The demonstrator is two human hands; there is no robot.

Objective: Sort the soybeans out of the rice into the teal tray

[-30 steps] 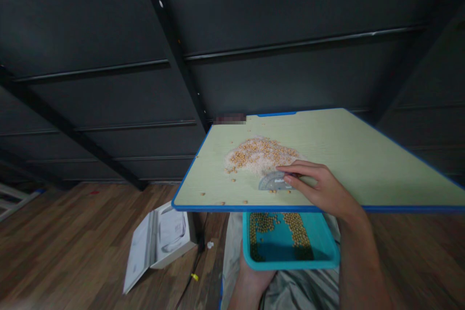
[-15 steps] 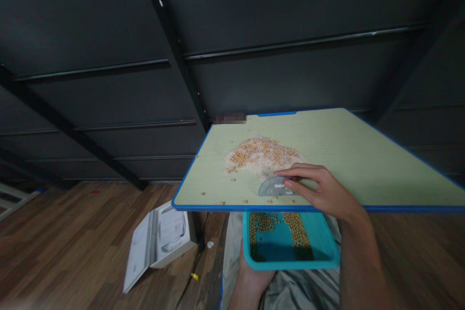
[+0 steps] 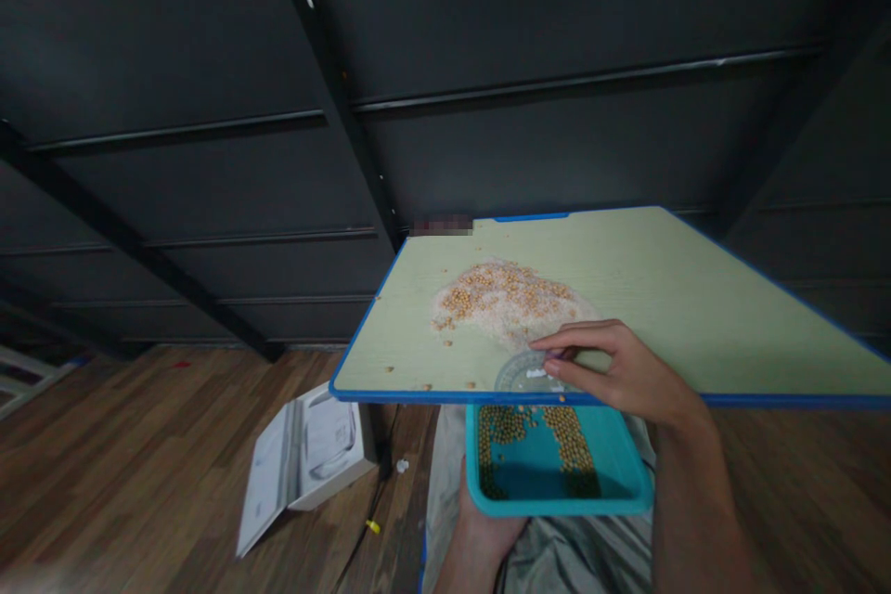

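Observation:
My right hand (image 3: 619, 371) presses a clear plastic protractor (image 3: 521, 373) flat on the green table (image 3: 696, 297), right at its near blue edge. A few yellow beans fall off the edge there. Behind the protractor lies a heap of rice mixed with yellow beans (image 3: 505, 297). Below the table edge my left hand (image 3: 480, 529) holds up a teal tray (image 3: 557, 506) from underneath; beans lie in two patches inside it. Most of my left hand is hidden by the tray.
Stray beans (image 3: 426, 386) dot the table's near left edge. An open white box (image 3: 306, 459) lies on the wooden floor (image 3: 139, 464) left of my lap. A dark metal wall with beams (image 3: 334, 83) rises behind the table.
My right hand has dragged the protractor toward me to the table edge, pushing beans with it. The tray and my left hand have stayed put.

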